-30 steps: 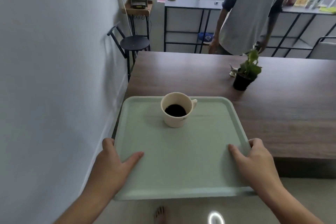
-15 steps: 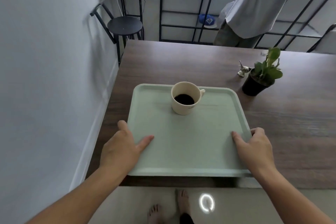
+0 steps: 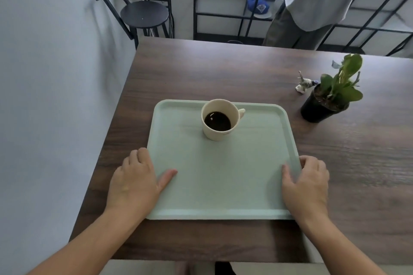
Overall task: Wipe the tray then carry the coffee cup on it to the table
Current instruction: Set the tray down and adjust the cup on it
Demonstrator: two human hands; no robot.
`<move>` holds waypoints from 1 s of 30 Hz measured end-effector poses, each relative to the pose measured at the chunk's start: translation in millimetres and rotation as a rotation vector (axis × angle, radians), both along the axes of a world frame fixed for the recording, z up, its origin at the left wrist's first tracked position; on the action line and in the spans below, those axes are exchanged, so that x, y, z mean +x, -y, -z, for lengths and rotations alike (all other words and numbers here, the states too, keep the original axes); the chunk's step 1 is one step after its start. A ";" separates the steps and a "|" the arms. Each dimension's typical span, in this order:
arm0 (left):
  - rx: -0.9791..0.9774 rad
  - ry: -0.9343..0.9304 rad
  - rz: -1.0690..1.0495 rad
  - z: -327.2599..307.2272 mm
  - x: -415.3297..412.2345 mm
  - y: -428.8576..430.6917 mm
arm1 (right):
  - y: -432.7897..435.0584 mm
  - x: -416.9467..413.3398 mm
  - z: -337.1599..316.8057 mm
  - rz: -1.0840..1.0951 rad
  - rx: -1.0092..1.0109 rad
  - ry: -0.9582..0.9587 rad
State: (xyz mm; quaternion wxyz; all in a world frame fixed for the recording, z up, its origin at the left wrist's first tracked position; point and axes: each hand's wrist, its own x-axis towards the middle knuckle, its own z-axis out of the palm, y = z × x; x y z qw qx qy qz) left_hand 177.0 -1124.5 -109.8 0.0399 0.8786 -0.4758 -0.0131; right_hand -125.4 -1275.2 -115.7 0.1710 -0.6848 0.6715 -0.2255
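The tray (image 3: 223,176) lies flat near the bench's (image 3: 201,69) front-left corner, one cup (image 3: 220,119) of coffee upright by its far rim, and both hands clasp its side rims: the left hand (image 3: 134,183) and right hand (image 3: 306,185) each with thumb on top and fingers curled over the edge. To finish well, I would judge, slip the fingers out level and together, without nudging the tray, so the coffee does not slop. Count: one tray, one cup, one potted plant (image 3: 330,94), one small figurine (image 3: 304,83), two hands.
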 end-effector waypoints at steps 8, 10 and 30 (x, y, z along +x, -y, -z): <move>-0.385 -0.871 0.138 -39.4 -20.4 79.9 | 61.7 65.4 -41.5 -0.461 0.053 0.480; -0.443 -1.069 0.110 -44.2 -29.4 106.3 | 79.0 93.3 -45.0 -0.505 0.211 0.539; -0.386 -1.379 0.159 -18.2 -71.4 100.0 | 29.9 80.3 -19.6 -0.404 0.295 0.757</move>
